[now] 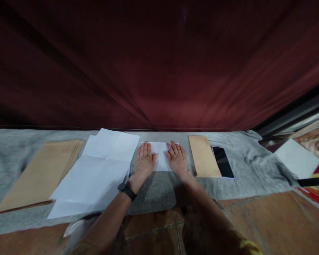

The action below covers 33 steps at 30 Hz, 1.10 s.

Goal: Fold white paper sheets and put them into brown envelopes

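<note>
A small folded white paper [160, 156] lies on a grey cloth [154, 191] in the middle. My left hand [144, 162] rests flat on its left part, fingers stretched out. Flat on the paper's right part is my right hand [177, 158], fingers stretched out too. A black band [127, 191] is on my left wrist.
White sheets [98, 170] lie left of my hands, and beyond them a stack of brown envelopes [39, 173]. To the right are more brown envelopes [203, 156] and a dark phone [222, 161]. A dark red curtain [159, 63] hangs behind. Tiled floor [268, 223] shows in front.
</note>
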Motion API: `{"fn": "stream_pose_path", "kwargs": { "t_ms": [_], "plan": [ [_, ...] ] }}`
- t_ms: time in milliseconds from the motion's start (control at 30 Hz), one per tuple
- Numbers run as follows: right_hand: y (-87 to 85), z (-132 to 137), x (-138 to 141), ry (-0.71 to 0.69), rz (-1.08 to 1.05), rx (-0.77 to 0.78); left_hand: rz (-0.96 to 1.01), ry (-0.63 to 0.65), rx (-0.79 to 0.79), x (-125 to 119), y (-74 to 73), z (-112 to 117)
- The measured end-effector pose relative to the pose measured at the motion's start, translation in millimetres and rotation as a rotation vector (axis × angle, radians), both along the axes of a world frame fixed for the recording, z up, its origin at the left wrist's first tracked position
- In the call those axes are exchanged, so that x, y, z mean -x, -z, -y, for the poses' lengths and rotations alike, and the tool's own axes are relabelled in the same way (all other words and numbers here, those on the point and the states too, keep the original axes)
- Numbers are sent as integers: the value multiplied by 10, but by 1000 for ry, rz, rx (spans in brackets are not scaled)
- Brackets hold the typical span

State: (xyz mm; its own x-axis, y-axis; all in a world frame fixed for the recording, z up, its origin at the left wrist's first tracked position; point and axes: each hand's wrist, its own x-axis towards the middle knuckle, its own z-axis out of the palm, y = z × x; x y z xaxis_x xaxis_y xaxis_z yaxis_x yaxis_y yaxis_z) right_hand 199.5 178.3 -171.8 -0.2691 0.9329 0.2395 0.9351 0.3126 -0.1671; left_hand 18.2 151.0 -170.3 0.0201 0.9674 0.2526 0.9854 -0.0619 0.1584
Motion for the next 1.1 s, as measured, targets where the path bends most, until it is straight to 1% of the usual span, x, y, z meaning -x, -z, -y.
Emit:
{"fn": "stream_pose_path", "kwargs": {
  "t_ms": [267, 467, 600, 700, 767, 833, 900, 967, 1033, 1100],
  "plan": [
    [60, 4, -131, 62, -11, -18, 24, -18, 38, -6, -4, -12],
    [74, 3, -220, 88, -14, -20, 39, -26, -6, -11, 7, 26],
    [33, 7, -269, 120, -9, 2, 39, -43, 4, -18, -12, 36],
    [-50, 23, -269, 136, -35, -2, 37, -49, 35, -31, -42, 35],
    [-113, 59, -225, 79, -69, -4, 43, -48, 39, -44, -62, 45],
    [-154, 128, -141, -38, -102, 11, 53, -33, 32, -58, -76, 68],
    [-162, 223, -37, -164, -122, 35, 62, -17, 26, -73, -86, 99],
    [-143, 323, 56, -258, -117, 51, 68, -4, 37, -89, -97, 130],
    [-117, 399, 115, -301, -98, 59, 63, 4, 58, -103, -111, 152],
    [-100, 436, 137, -304, -78, 62, 48, 18, 75, -116, -128, 160]
  ]
}}
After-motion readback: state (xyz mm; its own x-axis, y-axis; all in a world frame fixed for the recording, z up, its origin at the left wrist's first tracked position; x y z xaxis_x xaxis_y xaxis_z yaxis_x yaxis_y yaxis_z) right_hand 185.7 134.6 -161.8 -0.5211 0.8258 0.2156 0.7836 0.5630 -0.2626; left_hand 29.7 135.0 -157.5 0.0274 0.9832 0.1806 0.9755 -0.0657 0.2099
